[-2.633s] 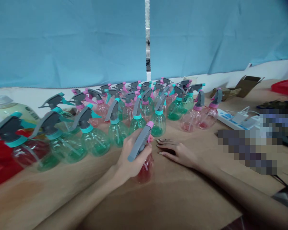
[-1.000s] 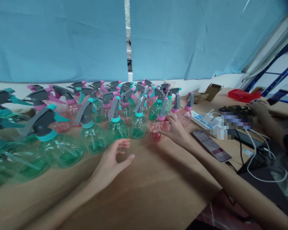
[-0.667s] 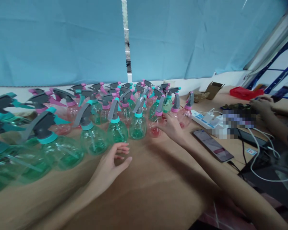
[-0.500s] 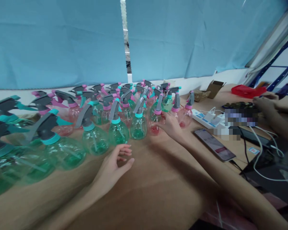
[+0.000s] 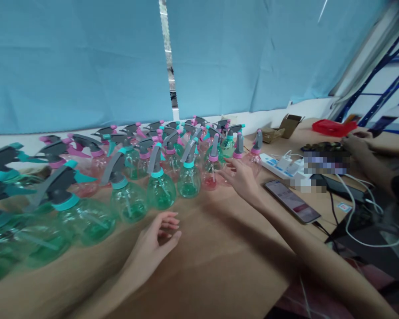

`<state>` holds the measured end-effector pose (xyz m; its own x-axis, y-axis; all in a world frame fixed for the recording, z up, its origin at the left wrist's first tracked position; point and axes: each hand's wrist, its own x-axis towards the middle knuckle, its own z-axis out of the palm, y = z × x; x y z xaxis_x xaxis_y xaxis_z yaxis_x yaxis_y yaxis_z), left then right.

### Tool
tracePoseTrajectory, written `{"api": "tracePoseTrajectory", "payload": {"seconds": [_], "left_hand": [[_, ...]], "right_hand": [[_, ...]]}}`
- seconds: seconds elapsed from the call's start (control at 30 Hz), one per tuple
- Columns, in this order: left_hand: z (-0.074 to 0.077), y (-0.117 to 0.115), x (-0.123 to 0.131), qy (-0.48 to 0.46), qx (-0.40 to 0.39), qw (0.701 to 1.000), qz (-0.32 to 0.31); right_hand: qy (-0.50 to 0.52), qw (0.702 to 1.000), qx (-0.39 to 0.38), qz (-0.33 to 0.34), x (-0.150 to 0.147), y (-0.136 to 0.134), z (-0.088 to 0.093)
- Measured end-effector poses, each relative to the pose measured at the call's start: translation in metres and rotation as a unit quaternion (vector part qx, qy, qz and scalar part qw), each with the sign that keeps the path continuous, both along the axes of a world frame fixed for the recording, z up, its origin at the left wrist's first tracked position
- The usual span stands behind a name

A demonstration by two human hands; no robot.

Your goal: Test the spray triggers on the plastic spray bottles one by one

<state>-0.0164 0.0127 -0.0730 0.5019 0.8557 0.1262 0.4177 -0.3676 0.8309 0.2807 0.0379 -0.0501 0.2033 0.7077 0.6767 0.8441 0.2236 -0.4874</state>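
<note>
Spray bottles with grey trigger heads stand in rows, some green with teal collars, some pink with pink collars. My right hand reaches to the right end of the front row, fingers apart. Its fingertips are beside a pink spray bottle, and the hand partly covers another pink spray bottle behind it; whether it touches either I cannot tell. My left hand hovers low over the table, fingers loosely curved and thumb apart, with nothing in it. Nearest to it are a green spray bottle and a wider green spray bottle.
Right of my right hand lie a phone and a white power strip with cables. An open cardboard box and a red bag sit farther back. Another person's hands are at the far right. Blue sheeting covers the wall.
My right hand has drawn back a little to the right from the front pink spray bottle, its fingers opening. My left hand stays about in place; the view has shifted slightly.
</note>
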Motion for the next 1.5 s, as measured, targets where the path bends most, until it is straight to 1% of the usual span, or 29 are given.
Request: {"api": "tracePoseTrajectory", "payload": {"seconds": [0.07, 0.13, 0.23, 0.27, 0.3, 0.4, 0.5, 0.6, 0.67, 0.8, 0.93, 1.07, 1.13, 1.23, 1.27, 1.33, 1.5], "left_hand": [[-0.003, 0.003, 0.0, 0.002, 0.0, 1.0, -0.002], [-0.005, 0.006, 0.0, 0.004, 0.001, 1.0, -0.001], [-0.006, 0.011, 0.003, 0.007, 0.01, 1.0, -0.002], [-0.007, 0.012, 0.004, 0.009, 0.014, 1.0, -0.002], [-0.006, 0.014, 0.006, 0.01, 0.017, 1.0, -0.004], [-0.005, 0.017, 0.014, 0.009, 0.017, 1.0, -0.008], [-0.001, 0.018, 0.027, -0.001, 0.004, 1.0, -0.018], [0.007, 0.02, 0.043, -0.008, -0.003, 0.999, -0.031], [0.013, 0.021, 0.055, -0.016, -0.004, 0.999, -0.04], [0.023, 0.022, 0.076, -0.033, -0.007, 0.998, -0.052], [0.031, 0.024, 0.096, -0.048, -0.001, 0.997, -0.065], [0.039, 0.023, 0.113, -0.061, 0.009, 0.995, -0.072], [0.045, 0.021, 0.118, -0.06, 0.022, 0.996, -0.068], [0.054, 0.017, 0.118, -0.063, 0.039, 0.995, -0.069], [0.056, 0.015, 0.116, -0.064, 0.044, 0.995, -0.07], [0.06, 0.012, 0.11, -0.062, 0.051, 0.994, -0.071], [0.069, 0.002, 0.082, -0.055, 0.055, 0.996, -0.045]], "right_hand": [[0.027, 1.0, -0.001, -0.013, 0.012, -0.007, 0.002], [0.036, 0.998, 0.006, -0.053, 0.025, -0.01, 0.004], [0.047, 0.989, 0.032, -0.134, 0.044, -0.005, 0.001], [0.056, 0.986, 0.035, -0.152, 0.048, -0.001, -0.001], [0.063, 0.985, 0.032, -0.156, 0.052, 0.002, -0.003], [0.069, 0.99, 0.012, -0.122, 0.056, 0.013, -0.011], [0.064, 0.995, 0.0, -0.082, 0.054, 0.021, -0.016], [0.056, 0.997, -0.01, -0.053, 0.051, 0.025, -0.016], [0.048, 0.997, -0.024, -0.054, 0.051, 0.025, -0.014], [0.033, 0.996, -0.042, -0.07, 0.052, 0.017, -0.009], [0.014, 0.996, -0.052, -0.068, 0.05, -0.006, -0.006], [0.014, 0.999, -0.036, -0.03, 0.036, -0.039, -0.005], [0.026, 0.999, -0.032, -0.01, 0.022, -0.057, -0.003], [0.032, 0.998, -0.052, 0.024, -0.005, -0.077, 0.001], [0.026, 0.996, -0.068, 0.048, -0.015, -0.081, 0.003], [0.022, 0.994, -0.077, 0.075, -0.034, -0.085, 0.005], [-0.004, 0.987, -0.072, 0.144, -0.078, -0.078, 0.007]]}}
